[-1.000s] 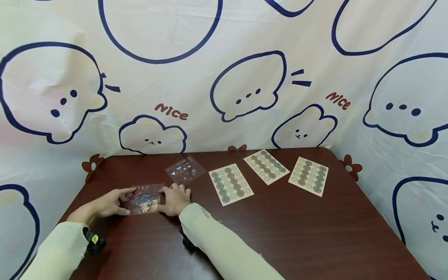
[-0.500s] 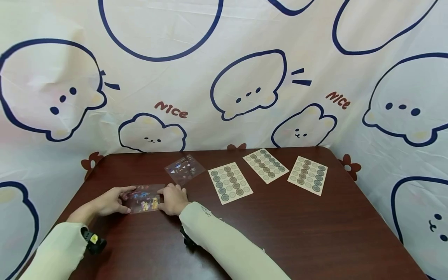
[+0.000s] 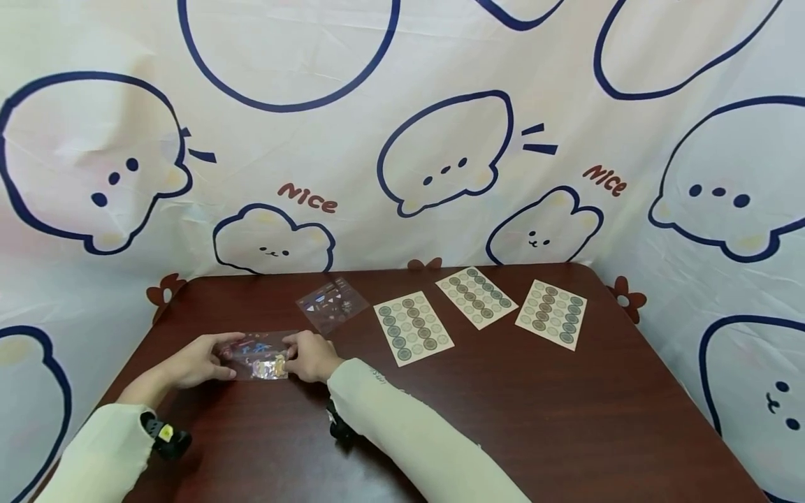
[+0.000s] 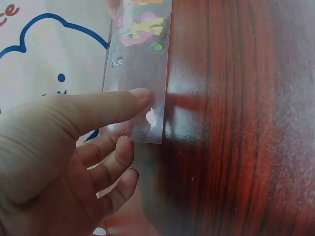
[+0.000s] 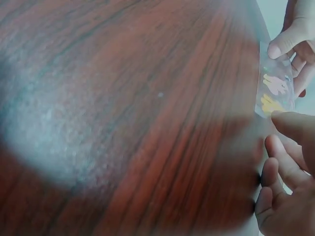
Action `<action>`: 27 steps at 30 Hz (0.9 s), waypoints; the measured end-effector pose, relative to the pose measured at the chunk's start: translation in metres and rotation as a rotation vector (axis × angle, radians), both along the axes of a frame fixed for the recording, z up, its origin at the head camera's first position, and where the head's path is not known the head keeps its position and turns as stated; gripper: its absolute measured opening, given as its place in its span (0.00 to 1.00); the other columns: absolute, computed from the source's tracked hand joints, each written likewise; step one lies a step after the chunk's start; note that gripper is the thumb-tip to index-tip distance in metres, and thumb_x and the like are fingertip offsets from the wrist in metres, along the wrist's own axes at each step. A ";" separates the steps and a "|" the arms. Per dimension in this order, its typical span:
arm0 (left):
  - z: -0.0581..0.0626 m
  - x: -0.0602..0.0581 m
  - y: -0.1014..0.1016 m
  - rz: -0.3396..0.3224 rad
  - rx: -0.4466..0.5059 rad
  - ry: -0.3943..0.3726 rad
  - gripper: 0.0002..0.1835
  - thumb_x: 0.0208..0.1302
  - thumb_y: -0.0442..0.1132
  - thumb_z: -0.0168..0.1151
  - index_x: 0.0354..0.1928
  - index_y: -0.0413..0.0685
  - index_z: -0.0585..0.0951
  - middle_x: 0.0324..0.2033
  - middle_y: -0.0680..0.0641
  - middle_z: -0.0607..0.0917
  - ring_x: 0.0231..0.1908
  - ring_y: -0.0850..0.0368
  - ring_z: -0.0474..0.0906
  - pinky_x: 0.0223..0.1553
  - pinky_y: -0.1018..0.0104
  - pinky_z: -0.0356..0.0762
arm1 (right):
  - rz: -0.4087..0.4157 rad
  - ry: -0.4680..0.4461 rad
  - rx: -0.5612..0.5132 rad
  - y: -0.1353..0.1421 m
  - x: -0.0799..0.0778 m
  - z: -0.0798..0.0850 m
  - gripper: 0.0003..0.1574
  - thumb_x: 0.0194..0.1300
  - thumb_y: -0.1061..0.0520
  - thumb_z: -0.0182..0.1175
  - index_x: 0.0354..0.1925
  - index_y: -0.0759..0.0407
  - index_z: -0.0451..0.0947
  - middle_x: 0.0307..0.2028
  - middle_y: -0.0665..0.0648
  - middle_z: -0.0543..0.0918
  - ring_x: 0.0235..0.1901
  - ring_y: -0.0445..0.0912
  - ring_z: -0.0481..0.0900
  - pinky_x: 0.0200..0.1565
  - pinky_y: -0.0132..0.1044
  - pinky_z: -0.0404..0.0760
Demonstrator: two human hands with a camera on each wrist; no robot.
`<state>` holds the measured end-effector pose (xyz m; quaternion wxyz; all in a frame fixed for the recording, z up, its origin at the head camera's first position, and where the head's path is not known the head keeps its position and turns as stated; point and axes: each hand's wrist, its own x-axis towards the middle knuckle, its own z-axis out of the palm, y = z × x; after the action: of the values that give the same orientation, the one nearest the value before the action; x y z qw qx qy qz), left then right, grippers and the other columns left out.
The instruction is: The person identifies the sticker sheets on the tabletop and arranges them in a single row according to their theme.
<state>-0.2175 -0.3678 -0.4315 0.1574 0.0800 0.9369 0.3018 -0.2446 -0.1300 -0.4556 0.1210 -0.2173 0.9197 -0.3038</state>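
A clear sticker sheet [image 3: 254,356] with colourful pony figures is at the table's left side, stretched between both hands in the head view. My left hand [image 3: 198,362] pinches its left end. In the left wrist view the thumb [image 4: 123,104] lies over the clear sheet [image 4: 138,73] and fingers are behind it. My right hand [image 3: 312,356] pinches the opposite end, thumb [image 5: 290,123] on the near face beside a yellow figure in the right wrist view. Light glints off the sheet's lower part.
Another clear sheet [image 3: 332,304] with silvery and dark shapes lies just behind the right hand. Three cream sheets of round stickers, left [image 3: 413,328], middle [image 3: 476,297] and right [image 3: 551,314], lie farther right on the brown table [image 3: 503,405]. A printed curtain [image 3: 352,161] hangs behind.
The sheet has tilted slightly, with fresh glare over its lower figures. My right hand's fingers have drawn in at its right edge; the left hand has barely moved.
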 end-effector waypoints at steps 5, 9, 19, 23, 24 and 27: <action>0.003 0.004 0.001 0.004 0.023 0.011 0.39 0.61 0.32 0.70 0.71 0.28 0.63 0.52 0.27 0.75 0.31 0.53 0.73 0.30 0.65 0.71 | 0.011 -0.109 -0.173 0.006 -0.002 0.000 0.29 0.65 0.59 0.68 0.64 0.52 0.79 0.34 0.44 0.85 0.33 0.34 0.78 0.42 0.26 0.74; 0.002 0.005 0.004 -0.003 0.055 0.025 0.37 0.63 0.32 0.68 0.71 0.27 0.63 0.53 0.25 0.77 0.33 0.53 0.78 0.31 0.65 0.75 | 0.010 -0.139 -0.234 0.012 -0.003 -0.001 0.29 0.65 0.61 0.68 0.64 0.54 0.78 0.31 0.45 0.84 0.29 0.34 0.75 0.40 0.26 0.74; 0.004 0.009 0.009 0.045 0.001 0.088 0.31 0.68 0.36 0.65 0.68 0.27 0.67 0.51 0.27 0.81 0.37 0.52 0.80 0.33 0.63 0.77 | 0.020 -0.049 -0.238 0.010 -0.003 -0.003 0.29 0.63 0.60 0.70 0.62 0.54 0.80 0.27 0.42 0.83 0.30 0.31 0.75 0.48 0.23 0.74; 0.007 0.011 0.012 0.051 0.000 0.104 0.31 0.69 0.36 0.63 0.69 0.27 0.66 0.50 0.28 0.81 0.36 0.52 0.80 0.34 0.63 0.77 | 0.017 -0.040 -0.255 0.010 -0.002 -0.002 0.28 0.63 0.60 0.70 0.62 0.53 0.80 0.25 0.41 0.80 0.23 0.33 0.71 0.43 0.23 0.72; 0.007 0.012 0.012 0.054 0.000 0.106 0.31 0.69 0.36 0.63 0.69 0.27 0.66 0.50 0.29 0.81 0.36 0.52 0.80 0.34 0.63 0.78 | 0.018 -0.042 -0.261 0.011 -0.001 -0.002 0.28 0.64 0.60 0.69 0.62 0.53 0.80 0.24 0.41 0.80 0.21 0.34 0.70 0.42 0.23 0.71; 0.008 0.014 0.014 0.050 -0.005 0.113 0.32 0.70 0.37 0.63 0.69 0.27 0.66 0.50 0.28 0.81 0.38 0.52 0.81 0.36 0.62 0.79 | 0.017 -0.040 -0.266 0.012 0.001 0.000 0.27 0.64 0.59 0.69 0.62 0.52 0.80 0.24 0.40 0.78 0.20 0.34 0.68 0.40 0.23 0.70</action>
<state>-0.2032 -0.3536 -0.4231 0.0970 0.0732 0.9467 0.2982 -0.2435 -0.1177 -0.4559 0.1121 -0.2328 0.8670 -0.4261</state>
